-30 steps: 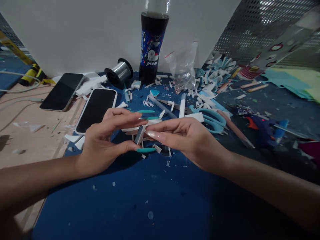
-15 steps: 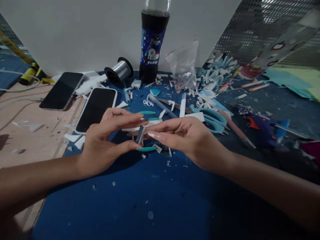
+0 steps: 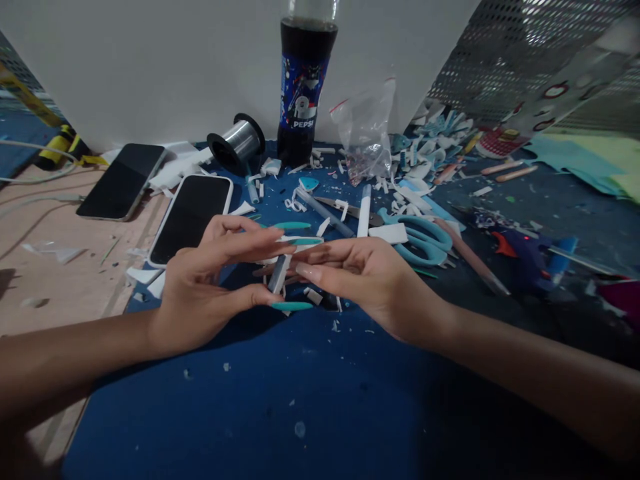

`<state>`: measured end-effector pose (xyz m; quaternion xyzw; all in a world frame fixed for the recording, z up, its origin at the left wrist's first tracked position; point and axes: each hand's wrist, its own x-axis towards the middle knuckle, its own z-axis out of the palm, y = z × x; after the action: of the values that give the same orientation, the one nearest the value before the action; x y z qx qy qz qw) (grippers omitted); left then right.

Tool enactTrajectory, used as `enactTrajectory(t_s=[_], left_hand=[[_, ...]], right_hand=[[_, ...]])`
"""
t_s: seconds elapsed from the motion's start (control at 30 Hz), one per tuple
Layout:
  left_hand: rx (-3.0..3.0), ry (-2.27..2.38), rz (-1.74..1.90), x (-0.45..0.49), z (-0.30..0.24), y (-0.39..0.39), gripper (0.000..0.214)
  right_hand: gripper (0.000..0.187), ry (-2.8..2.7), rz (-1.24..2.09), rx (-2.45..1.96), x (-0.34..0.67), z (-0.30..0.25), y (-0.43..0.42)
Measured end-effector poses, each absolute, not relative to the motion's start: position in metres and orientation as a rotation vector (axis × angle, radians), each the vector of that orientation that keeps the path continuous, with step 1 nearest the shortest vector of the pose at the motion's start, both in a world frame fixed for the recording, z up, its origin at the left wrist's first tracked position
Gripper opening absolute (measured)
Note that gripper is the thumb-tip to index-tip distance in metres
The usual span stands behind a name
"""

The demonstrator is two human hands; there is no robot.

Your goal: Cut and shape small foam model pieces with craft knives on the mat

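Observation:
Between the thumb and fingers of my left hand (image 3: 210, 280) is a small grey-and-white block (image 3: 279, 272), held tilted above the blue work surface (image 3: 240, 413). Long teal nails show on that hand. My right hand (image 3: 370, 280) comes in from the other side, its thumb bent toward its fingers in a pinch. The right fingertips lie close behind the block; whether they touch it, or grip anything small, I cannot tell. White scraps lie beneath and behind both hands.
Blue-handled scissors (image 3: 425, 237) lie just beyond my right hand. A phone in a white case (image 3: 193, 217) and a second phone (image 3: 123, 181) rest at left. Behind stand a Pepsi bottle (image 3: 303, 93), a wire spool (image 3: 237, 143) and a plastic bag (image 3: 367, 143). A glue gun (image 3: 525, 250) lies right.
The right thumb has drawn back slightly from the block. The block leans a little more and shows more of its pale side. Both hands stay in nearly the same place.

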<state>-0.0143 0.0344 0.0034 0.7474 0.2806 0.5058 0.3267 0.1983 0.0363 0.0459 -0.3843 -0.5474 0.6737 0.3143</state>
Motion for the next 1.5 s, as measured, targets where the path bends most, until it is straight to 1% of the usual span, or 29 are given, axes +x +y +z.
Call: enactTrajectory(t_s=[0.13, 0.27, 0.33, 0.43, 0.5, 0.53, 0.57, 0.6, 0.63, 0.67, 0.7, 0.77, 0.83, 0.9, 1.0, 1.1, 1.2, 1.3, 1.37, 1.47, 1.5], left_hand=[[1.949, 0.744, 1.307, -0.014, 0.004, 0.034, 0.06], [1.994, 0.769, 1.296, -0.013, 0.008, 0.034, 0.059], [2.094, 0.819, 1.289, -0.011, 0.009, 0.035, 0.052], [2.377, 0.79, 1.2, -0.009, 0.012, 0.035, 0.032], [2.525, 0.595, 1.1, -0.008, 0.014, 0.033, 0.023], [2.568, 0.481, 1.038, -0.007, 0.015, 0.031, 0.021], [2.602, 0.379, 0.976, -0.006, 0.016, 0.029, 0.02], [2.629, 0.301, 0.912, -0.005, 0.017, 0.025, 0.019], [2.649, 0.247, 0.861, -0.004, 0.019, 0.022, 0.018], [2.665, 0.216, 0.825, -0.003, 0.02, 0.019, 0.018], [2.674, 0.208, 0.796, -0.003, 0.02, 0.016, 0.018], [2.668, 0.254, 0.768, -0.002, 0.02, 0.013, 0.02], [2.625, 0.406, 0.741, -0.003, 0.018, 0.013, 0.024], [2.536, 0.63, 0.703, -0.006, 0.013, 0.017, 0.027], [2.371, 0.879, 0.672, -0.01, 0.006, 0.023, 0.033], [2.307, 0.983, 0.7, -0.012, 0.003, 0.027, 0.037], [2.365, 1.037, 0.722, -0.011, 0.003, 0.026, 0.036], [2.456, 1.046, 0.727, -0.011, 0.002, 0.025, 0.037], [2.48, 1.047, 0.726, -0.011, 0.0, 0.024, 0.041], [2.466, 1.043, 0.697, -0.013, -0.004, 0.024, 0.058], [2.464, 1.045, 0.68, -0.014, -0.006, 0.024, 0.065]], right_hand=[[0.017, -1.528, 1.55, -1.146, 0.207, 0.047, 0.05], [0.021, -1.61, 1.067, -1.32, 0.224, 0.054, 0.073], [0.023, -1.684, 0.805, -1.417, 0.236, 0.058, 0.083], [0.029, -1.801, 0.44, -1.505, 0.252, 0.062, 0.097], [0.034, -1.875, 0.118, -1.579, 0.26, 0.063, 0.105], [0.033, -1.922, -0.031, -1.652, 0.262, 0.063, 0.108], [0.027, -1.972, -0.139, -1.711, 0.263, 0.063, 0.11], [0.028, -2.03, -0.211, -1.754, 0.263, 0.063, 0.111], [0.037, -2.094, -0.244, -1.767, 0.262, 0.062, 0.111], [0.045, -2.163, -0.246, -1.742, 0.26, 0.06, 0.11], [0.046, -2.231, -0.236, -1.688, 0.257, 0.059, 0.109], [0.037, -2.361, -0.188, -1.549, 0.251, 0.054, 0.104], [0.036, -2.479, -0.101, -1.451, 0.245, 0.048, 0.098], [0.042, -2.576, 0.021, -1.429, 0.242, 0.044, 0.095], [0.047, -2.683, 0.154, -1.418, 0.24, 0.04, 0.092], [0.049, -2.765, 0.125, -1.377, 0.24, 0.039, 0.092], [0.047, -2.81, 0.05, -1.365, 0.24, 0.036, 0.093], [0.045, -2.747, 0.068, -1.393, 0.241, 0.034, 0.096], [0.043, -2.609, 0.117, -1.382, 0.241, 0.036, 0.095], [0.039, -2.299, 0.371, -1.315, 0.239, 0.049, 0.089], [0.043, -2.19, 0.5, -1.286, 0.238, 0.055, 0.086]])
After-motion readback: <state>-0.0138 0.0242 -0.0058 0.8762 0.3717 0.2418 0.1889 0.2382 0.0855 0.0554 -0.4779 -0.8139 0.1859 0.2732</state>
